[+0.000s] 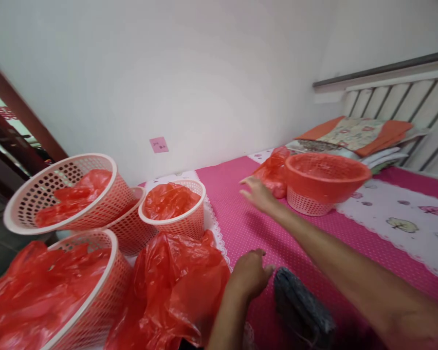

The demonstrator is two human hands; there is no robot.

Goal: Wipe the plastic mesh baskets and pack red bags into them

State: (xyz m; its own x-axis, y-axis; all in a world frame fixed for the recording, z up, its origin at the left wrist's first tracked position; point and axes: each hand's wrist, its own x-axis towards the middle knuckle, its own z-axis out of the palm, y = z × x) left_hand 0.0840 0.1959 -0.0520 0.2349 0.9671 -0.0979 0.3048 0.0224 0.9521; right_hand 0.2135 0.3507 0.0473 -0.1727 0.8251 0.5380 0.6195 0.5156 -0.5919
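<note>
My right hand point(257, 193) reaches over the pink dotted sheet point(237, 194) with its fingers stretched out and apart, holding nothing. Just beyond it lies a crumpled red plastic bag point(273, 175), against a pink basket point(312, 204) whose upper part is covered in red plastic. Lower down, my left hand point(251, 273) is also open, thumb apart from the fingers. It is beside a large red plastic bag point(182, 287). To the right of that hand sits a folded grey-blue fabric item point(301, 301), blurred, its kind unclear.
At left stand several pink mesh baskets with red bags: a big tilted one point(113, 194), a small one point(190, 223) and a front one point(102, 296). Folded bedding point(354, 133) lies by the white headboard point(412, 102). A wall point(219, 87) closes the far side.
</note>
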